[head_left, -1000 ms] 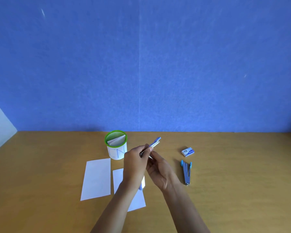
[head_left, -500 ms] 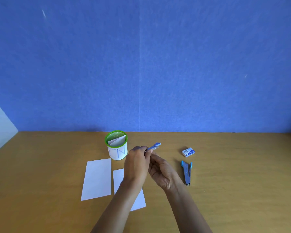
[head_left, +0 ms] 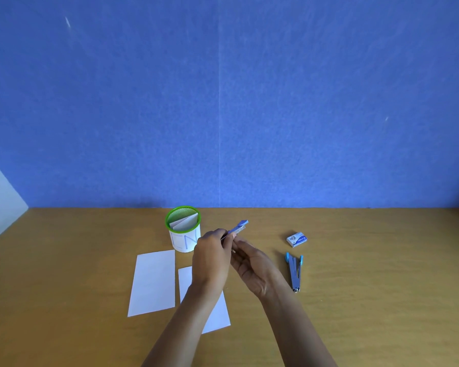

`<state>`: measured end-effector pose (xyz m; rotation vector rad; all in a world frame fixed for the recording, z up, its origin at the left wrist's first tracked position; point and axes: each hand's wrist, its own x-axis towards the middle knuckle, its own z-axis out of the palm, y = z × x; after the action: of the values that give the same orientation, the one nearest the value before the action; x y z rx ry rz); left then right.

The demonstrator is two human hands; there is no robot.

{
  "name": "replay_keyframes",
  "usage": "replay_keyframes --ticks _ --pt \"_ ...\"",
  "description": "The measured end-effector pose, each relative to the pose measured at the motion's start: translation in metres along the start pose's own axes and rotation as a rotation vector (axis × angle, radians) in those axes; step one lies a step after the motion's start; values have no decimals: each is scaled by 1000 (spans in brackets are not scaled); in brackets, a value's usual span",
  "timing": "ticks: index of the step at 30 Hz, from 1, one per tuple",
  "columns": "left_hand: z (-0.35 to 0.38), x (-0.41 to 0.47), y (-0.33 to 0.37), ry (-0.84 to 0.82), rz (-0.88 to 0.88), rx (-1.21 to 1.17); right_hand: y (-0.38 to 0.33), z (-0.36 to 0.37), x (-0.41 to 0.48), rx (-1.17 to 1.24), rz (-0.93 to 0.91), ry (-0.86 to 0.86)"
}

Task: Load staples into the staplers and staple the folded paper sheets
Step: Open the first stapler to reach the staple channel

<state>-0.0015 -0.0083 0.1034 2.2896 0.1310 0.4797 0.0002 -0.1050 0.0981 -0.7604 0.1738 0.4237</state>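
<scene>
Lying left of the green-rimmed cup on the tabletop are two folded sheets. Just right of it, the left hand pinches a blue stapler while the right hand cups beneath — loading, I judge. Next comes closing it. Farther right wait a second stapler and staple box — nothing obstructs.

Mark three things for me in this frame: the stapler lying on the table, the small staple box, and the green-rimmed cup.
stapler lying on the table (head_left: pixel 294 271), head view, on the middle of its blue body.
staple box (head_left: pixel 296 239), head view, on its printed top face.
green-rimmed cup (head_left: pixel 185 241), head view, on its white front wall.
</scene>
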Motion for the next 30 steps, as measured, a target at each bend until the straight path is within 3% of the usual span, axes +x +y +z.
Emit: replay_keyframes --ticks 4,8,12,15,18,22,30 --pt "2 1 1 -10 17 77 3 -1 1 98 44 48" --pt "2 1 4 3 21 101 2 1 -1 37 25 12" --pt "-1 3 1 -31 -138 -174 0 -3 0 67 40 118" --pt "-3 7 -4 -104 -406 -522 -1 -5 1 126 19 167" --pt "-5 9 -6 -165 -646 -802 -2 -5 -1 -76 -64 111" --pt "-4 8 -5 -199 -736 -932 -2 2 -5 -442 -260 104" --pt "-2 -3 2 -309 -716 -981 -7 1 0 -1083 -762 485"
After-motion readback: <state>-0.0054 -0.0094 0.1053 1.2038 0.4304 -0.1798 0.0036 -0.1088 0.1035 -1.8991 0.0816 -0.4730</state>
